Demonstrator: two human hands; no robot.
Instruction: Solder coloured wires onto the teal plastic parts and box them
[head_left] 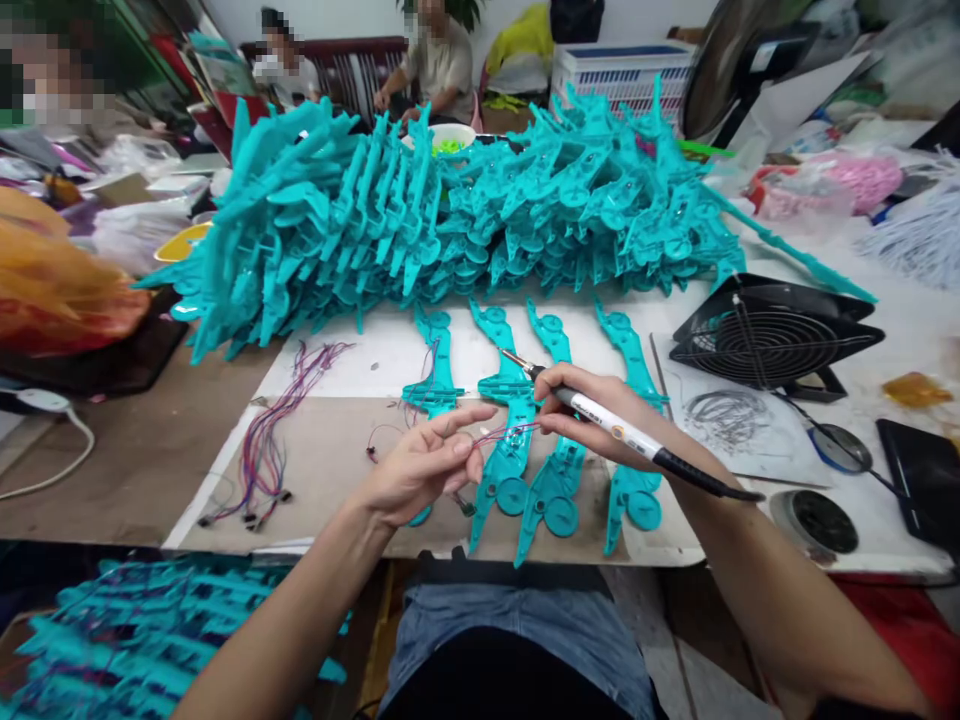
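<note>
— Where were your hands just then?

— My right hand (592, 415) was closed around the iron (622, 432), held like a pen, tip pointing up and away from me to the left. My left hand (424, 470) pinched the wires (504, 433) between thumb and forefinger, the other fingers loosely curled.

— And the part under them?

— A teal part (510, 440) lay flat on the board (330, 450) between my two hands, just under the pinched wires. The wires ran from my left fingertips across it toward my right hand. The iron's tip hung above that same part, a little farther from me than my fingers.

— How many parts lay flat?

— Four in a row. One sat beyond my left hand, one between the hands, one under my right hand, one just past it on the right.

— Anything else close by?

— One loose bundle (262, 450) of wires lay well to the left of my left hand. One big heap (450, 210) of the same teal parts was stacked beyond both hands; I could not count those. One fan (772, 340) stood to the right of my right hand, with a solder coil (724, 412) near my right wrist. Two people sat far beyond the heap, their hands well apart from mine.
</note>
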